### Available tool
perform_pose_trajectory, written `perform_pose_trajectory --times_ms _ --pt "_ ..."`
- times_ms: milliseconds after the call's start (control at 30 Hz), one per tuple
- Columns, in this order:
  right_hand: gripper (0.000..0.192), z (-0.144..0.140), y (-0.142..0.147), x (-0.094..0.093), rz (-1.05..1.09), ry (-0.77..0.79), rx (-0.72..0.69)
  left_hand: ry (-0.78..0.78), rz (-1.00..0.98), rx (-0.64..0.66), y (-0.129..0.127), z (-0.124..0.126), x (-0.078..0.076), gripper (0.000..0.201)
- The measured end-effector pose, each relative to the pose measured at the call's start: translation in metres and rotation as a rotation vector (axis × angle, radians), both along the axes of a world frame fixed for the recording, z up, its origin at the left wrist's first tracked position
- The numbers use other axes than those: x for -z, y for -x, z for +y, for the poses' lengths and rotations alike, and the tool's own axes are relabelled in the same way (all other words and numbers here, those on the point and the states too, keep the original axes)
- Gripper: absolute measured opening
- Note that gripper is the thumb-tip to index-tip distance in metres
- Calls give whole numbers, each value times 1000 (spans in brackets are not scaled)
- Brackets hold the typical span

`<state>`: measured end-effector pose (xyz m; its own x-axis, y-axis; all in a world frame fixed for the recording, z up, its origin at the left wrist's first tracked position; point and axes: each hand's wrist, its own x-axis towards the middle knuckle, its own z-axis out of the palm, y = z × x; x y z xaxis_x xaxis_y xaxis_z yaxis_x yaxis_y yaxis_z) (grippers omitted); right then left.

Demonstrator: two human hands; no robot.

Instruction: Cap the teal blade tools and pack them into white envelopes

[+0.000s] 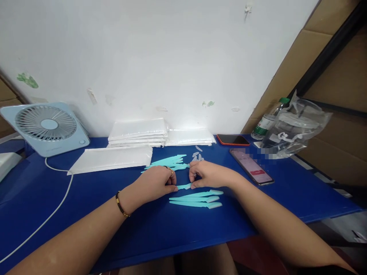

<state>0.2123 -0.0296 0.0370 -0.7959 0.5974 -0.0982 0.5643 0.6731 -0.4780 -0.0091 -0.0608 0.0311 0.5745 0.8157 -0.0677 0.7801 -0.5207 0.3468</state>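
Teal razor (184, 186) lies between both hands, left hand (156, 184) and right hand (208, 174) each pinching one end.

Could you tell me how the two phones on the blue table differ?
The nearer phone has its screen lit, showing a pale page with a red band; the farther phone is dark. The nearer phone has a dark edge, the farther phone an orange-red one. The nearer phone lies angled toward the right hand; the farther phone sits back by the wall. Both lie flat, face up, on the blue table.
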Motion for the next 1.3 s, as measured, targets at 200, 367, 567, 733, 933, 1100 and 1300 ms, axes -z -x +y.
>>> perform_pose_trajectory --times_ms 200,367,567,733,933,1100,1300 --pt "11 18 -8 6 111 -86 183 -86 95 -104 9 17 2 16" --pt "17 21 -35 -10 62 -79 281 -153 -8 -156 11 18 4 20" --pt "22 3 -42 -19 -281 218 56 10 -75 11 -6 -3 3 24" --pt "16 2 -24 -8 -191 169 28 42 -61 22 -9 -5 5 22" --pt "13 6 -17 -7 -97 69 48 -3 11 -36 -6 -1 5 19" --pt "15 12 -20 -8 -31 98 106 -45 35 -57 -1 5 6 21" --pt "22 24 -33 -4 48 153 174 -36 9 -80 6 11 6 24"
